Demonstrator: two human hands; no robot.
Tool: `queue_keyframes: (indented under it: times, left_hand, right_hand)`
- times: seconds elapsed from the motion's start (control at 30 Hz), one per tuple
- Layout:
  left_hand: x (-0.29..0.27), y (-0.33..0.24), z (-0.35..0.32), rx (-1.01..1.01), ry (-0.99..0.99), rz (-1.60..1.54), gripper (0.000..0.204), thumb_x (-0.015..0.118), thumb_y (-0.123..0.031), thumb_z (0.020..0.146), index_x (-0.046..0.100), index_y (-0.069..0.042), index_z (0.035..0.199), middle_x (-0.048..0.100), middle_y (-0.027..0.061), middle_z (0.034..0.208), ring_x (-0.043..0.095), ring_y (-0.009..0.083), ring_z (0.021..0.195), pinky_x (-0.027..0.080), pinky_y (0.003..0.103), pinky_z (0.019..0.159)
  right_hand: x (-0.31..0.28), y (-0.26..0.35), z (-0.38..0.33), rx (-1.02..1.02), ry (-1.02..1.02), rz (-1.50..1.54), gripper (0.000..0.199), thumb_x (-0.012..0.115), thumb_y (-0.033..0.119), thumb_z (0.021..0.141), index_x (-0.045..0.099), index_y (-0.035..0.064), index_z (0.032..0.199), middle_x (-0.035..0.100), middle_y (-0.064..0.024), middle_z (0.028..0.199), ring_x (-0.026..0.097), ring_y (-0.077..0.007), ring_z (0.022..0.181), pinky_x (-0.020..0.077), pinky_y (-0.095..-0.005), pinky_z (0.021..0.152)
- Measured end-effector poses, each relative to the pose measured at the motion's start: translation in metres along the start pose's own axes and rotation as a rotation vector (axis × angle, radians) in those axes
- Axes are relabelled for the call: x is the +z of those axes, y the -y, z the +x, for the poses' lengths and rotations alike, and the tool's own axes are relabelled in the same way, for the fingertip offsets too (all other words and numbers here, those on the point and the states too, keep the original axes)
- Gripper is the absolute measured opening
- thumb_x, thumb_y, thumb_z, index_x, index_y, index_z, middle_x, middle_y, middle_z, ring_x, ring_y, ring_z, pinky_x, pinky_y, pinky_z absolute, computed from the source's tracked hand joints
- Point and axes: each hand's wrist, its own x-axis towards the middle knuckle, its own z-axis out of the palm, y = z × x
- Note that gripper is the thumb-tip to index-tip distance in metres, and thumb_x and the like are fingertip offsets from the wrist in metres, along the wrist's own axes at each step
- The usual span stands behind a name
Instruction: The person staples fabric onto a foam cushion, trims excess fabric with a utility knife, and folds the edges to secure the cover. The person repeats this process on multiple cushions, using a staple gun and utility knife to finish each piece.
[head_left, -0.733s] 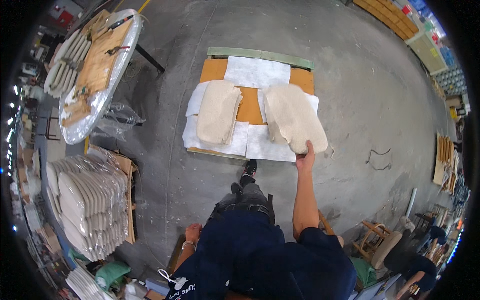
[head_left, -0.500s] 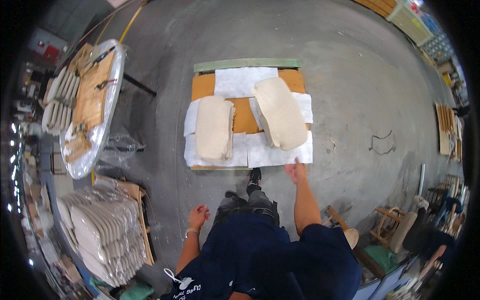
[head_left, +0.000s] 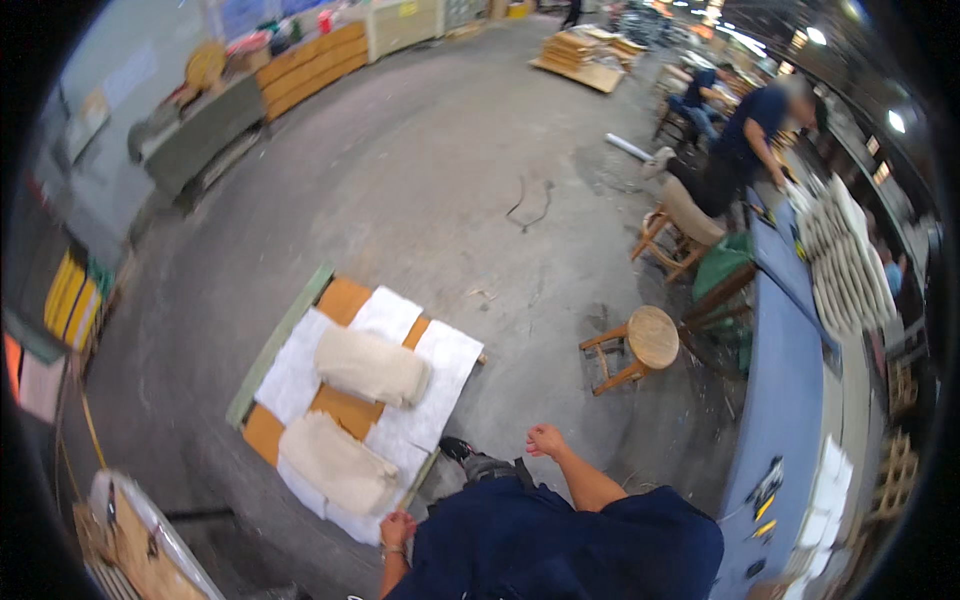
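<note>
Both hands are bare and hold nothing that I can see. My left hand point(head_left: 397, 530), its fingers loosely bent, hangs close to the near end of a beige fabric stack point(head_left: 337, 465). My right hand point(head_left: 545, 440) is in front of my body over the floor, fingers relaxed and slightly curled. A second beige stack point(head_left: 372, 367) lies farther off. The stacks rest on white sheets point(head_left: 452, 352) spread over a low platform with a brown top point(head_left: 343, 300) and a green edge strip point(head_left: 278, 345).
At right runs a long blue-topped workbench point(head_left: 775, 400) with tools and stacked beige cushions point(head_left: 848, 255). A round wooden stool point(head_left: 653, 337) stands before it. A person point(head_left: 752, 135) leans over the bench's far end. A plastic-wrapped table point(head_left: 150, 530) is at lower left.
My view and body have turned to the right, so the platform now appears at lower left and the workbench at right. My right hand has come away from the white sheet's corner.
</note>
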Motion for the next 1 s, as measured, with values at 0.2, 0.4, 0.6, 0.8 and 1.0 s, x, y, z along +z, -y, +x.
queue_keyframes:
  times: [0.2,0.4,0.6,0.8,1.0]
  left_hand:
    - [0.070,-0.168,-0.088,0.331,0.624,0.072,0.041,0.063,-0.027,0.103,0.061,-0.003,0.136,0.072,0.0085,0.120,0.068,0.0171,0.106,0.053,0.029,0.090]
    - [0.162,-0.238,-0.248,0.696,1.790,0.456,0.052,0.050,-0.035,0.109,0.045,-0.009,0.154,0.054,0.0134,0.150,0.050,0.0249,0.137,0.036,0.036,0.117]
    - [0.198,-0.238,-0.277,0.355,2.098,0.733,0.055,0.035,-0.043,0.112,0.041,-0.014,0.158,0.047,0.0124,0.157,0.043,0.0246,0.144,0.027,0.036,0.122]
    - [0.299,-0.239,-0.279,0.322,2.179,0.812,0.068,0.044,-0.052,0.107,0.039,-0.008,0.158,0.042,0.0125,0.161,0.038,0.0254,0.148,0.026,0.038,0.123]
    - [0.434,-0.349,-0.327,0.650,2.052,0.795,0.070,0.060,-0.047,0.100,0.047,-0.002,0.152,0.053,0.0152,0.153,0.049,0.0256,0.141,0.036,0.041,0.118]
  right_hand:
    - [-0.018,-0.076,-0.086,-0.014,-0.148,-0.038,0.018,0.062,0.018,0.092,0.070,0.0029,0.093,0.070,-0.0111,0.081,0.070,-0.0190,0.064,0.0585,-0.0329,0.057]
    - [-0.067,-0.178,-0.136,-0.095,0.033,-0.754,0.033,0.067,0.034,0.091,0.073,0.0045,0.104,0.075,-0.0080,0.091,0.071,-0.0230,0.083,0.0566,-0.0422,0.078]
    - [-0.078,-0.192,-0.169,0.114,-0.136,-0.174,0.044,0.067,0.043,0.090,0.072,0.0043,0.109,0.076,-0.0131,0.088,0.070,-0.0233,0.069,0.0578,-0.0425,0.072]
    - [-0.116,-0.211,-0.127,-0.026,-0.321,-0.425,0.042,0.067,0.044,0.086,0.075,0.0133,0.114,0.077,-0.0158,0.103,0.072,-0.0332,0.095,0.0557,-0.0442,0.087]
    - [-0.217,-0.199,-0.120,0.246,-0.435,0.119,0.031,0.065,0.029,0.091,0.074,0.0057,0.110,0.076,-0.0142,0.102,0.075,-0.0257,0.081,0.0616,-0.0402,0.072]
